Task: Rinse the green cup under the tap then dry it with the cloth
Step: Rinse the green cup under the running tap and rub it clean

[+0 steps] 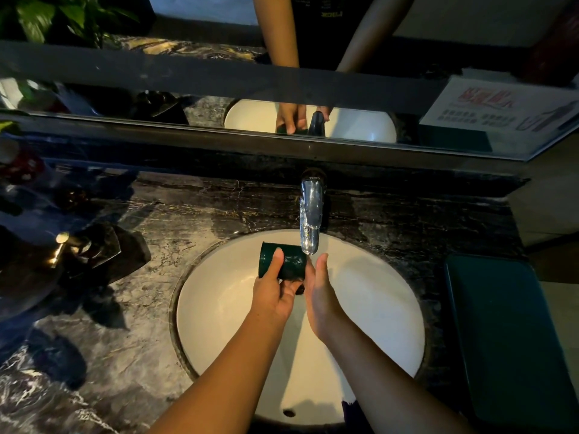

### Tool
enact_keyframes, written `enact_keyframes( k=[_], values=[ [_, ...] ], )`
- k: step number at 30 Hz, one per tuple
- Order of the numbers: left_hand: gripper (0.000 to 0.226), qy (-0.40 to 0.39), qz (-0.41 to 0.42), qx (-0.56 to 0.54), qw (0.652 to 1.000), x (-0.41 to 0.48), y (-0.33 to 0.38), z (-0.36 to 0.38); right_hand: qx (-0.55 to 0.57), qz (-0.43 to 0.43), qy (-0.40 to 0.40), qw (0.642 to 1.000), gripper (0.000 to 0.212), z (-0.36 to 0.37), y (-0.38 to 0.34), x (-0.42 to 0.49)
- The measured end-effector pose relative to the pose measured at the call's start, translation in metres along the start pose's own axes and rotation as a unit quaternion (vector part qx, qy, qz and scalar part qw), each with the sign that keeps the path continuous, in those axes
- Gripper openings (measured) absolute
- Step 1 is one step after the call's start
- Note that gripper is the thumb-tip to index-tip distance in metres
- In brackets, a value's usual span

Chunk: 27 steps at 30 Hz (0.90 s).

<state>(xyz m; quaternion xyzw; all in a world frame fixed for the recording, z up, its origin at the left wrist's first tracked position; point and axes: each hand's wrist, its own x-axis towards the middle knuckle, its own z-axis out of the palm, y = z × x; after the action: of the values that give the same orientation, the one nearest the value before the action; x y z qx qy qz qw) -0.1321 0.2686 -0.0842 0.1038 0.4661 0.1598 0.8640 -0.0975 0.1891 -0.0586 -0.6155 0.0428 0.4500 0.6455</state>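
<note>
Dark counter (pixel 141 324) ringed the basin (pixel 376 308); the left grip (pixel 275 292) clasped the green cup (pixel 293 261) sideways by the tap (pixel 310 214), right grip (pixel 319 296) open alongside. Wetted, it could slip free.

One green cup (pixel 294 263) at mid-frame; two hands just below it, a left hand (pixel 277 296) and a right hand (pixel 321 296). One chrome tap (pixel 310 220), one white sink (pixel 376 302), one green tray (pixel 507 333) at right, one plant (pixel 47 17) upper left.
</note>
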Motion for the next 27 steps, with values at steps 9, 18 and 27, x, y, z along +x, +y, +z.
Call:
enact_keyframes(
  k=[9, 18, 27],
  values=[
    [0.062, -0.019, -0.009, 0.006, 1.000, -0.003, -0.008, 0.008, 0.009, -0.007, 0.035, 0.999, 0.068, -0.010, -0.002, 0.008],
    [0.048, -0.018, -0.027, -0.017, 0.999, -0.004, -0.006, 0.011, 0.011, -0.007, 0.033, 0.999, 0.091, -0.008, -0.016, 0.014],
    [0.061, -0.009, -0.018, -0.001, 1.000, 0.001, -0.004, 0.011, 0.007, 0.001, 0.038, 0.999, 0.101, -0.002, -0.019, 0.010]
  ],
)
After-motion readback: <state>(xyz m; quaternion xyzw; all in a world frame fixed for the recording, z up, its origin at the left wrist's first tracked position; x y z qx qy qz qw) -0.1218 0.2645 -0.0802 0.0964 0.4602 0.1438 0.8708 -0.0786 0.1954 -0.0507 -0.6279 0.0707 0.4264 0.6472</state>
